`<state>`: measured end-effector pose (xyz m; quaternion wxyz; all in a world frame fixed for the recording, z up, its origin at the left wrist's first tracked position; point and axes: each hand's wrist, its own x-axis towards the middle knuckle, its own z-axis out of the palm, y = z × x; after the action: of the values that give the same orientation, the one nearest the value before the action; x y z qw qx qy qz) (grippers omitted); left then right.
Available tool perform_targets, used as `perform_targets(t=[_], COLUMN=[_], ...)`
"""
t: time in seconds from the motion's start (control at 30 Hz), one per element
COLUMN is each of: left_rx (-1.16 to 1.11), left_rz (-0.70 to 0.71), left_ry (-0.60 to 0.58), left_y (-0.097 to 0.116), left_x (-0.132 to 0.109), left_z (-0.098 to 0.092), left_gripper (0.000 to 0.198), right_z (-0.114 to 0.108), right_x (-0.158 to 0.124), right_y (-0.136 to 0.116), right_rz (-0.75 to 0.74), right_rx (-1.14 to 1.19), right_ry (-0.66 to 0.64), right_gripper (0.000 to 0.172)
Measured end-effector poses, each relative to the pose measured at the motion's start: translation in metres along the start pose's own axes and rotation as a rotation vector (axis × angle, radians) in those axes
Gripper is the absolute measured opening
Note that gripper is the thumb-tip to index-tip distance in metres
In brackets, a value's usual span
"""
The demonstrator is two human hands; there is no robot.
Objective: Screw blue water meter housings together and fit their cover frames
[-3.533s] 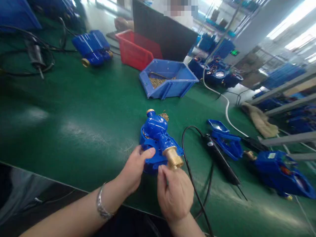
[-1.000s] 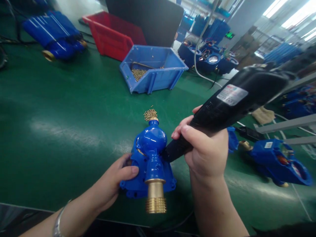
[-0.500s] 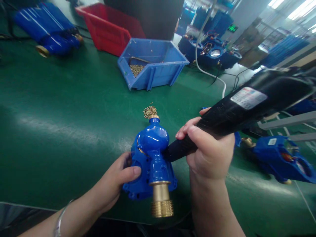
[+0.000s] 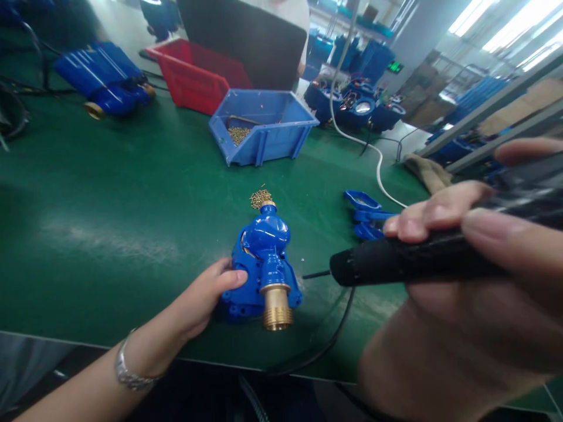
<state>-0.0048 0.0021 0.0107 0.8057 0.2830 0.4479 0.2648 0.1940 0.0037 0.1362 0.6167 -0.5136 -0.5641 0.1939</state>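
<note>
A blue water-meter body with brass threaded ends lies on the green table near its front edge. My left hand grips its left flange, thumb on top. My right hand is raised close to the camera and wrapped round a black electric screwdriver. The screwdriver's bit points left and hangs just right of the meter body, apart from it. A small heap of brass screws lies just beyond the meter.
A blue bin holding screws and a red bin stand at the back. More blue meters lie at back left, blue lids to the right. A person in a dark apron stands beyond. The screwdriver cord loops over the table's front edge.
My right hand has lifted the screwdriver away from the meter body, up towards the camera; the bit is now clear of it. My left hand keeps holding the meter.
</note>
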Motion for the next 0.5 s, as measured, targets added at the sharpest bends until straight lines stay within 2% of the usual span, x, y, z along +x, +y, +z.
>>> perform_targets(t=[0.1, 0.17, 0.3, 0.5], left_rx=[0.006, 0.01, 0.008, 0.025], left_rz=[0.0, 0.004, 0.015, -0.003], left_ry=[-0.006, 0.002, 0.001, -0.022], left_y=[-0.001, -0.002, -0.003, -0.004], left_x=[0.0, 0.0, 0.0, 0.0], left_z=[-0.001, -0.001, -0.001, -0.006], left_gripper=[0.056, 0.055, 0.055, 0.056], right_z=[-0.008, -0.01, -0.011, -0.007], right_x=[-0.013, -0.019, -0.023, -0.027], right_y=[-0.003, -0.002, -0.001, -0.003], right_rz=[0.045, 0.058, 0.166, 0.195], right_rx=[0.204, 0.238, 0.251, 0.304], right_ry=[0.088, 0.126, 0.11, 0.12], right_gripper=[0.035, 0.036, 0.037, 0.033])
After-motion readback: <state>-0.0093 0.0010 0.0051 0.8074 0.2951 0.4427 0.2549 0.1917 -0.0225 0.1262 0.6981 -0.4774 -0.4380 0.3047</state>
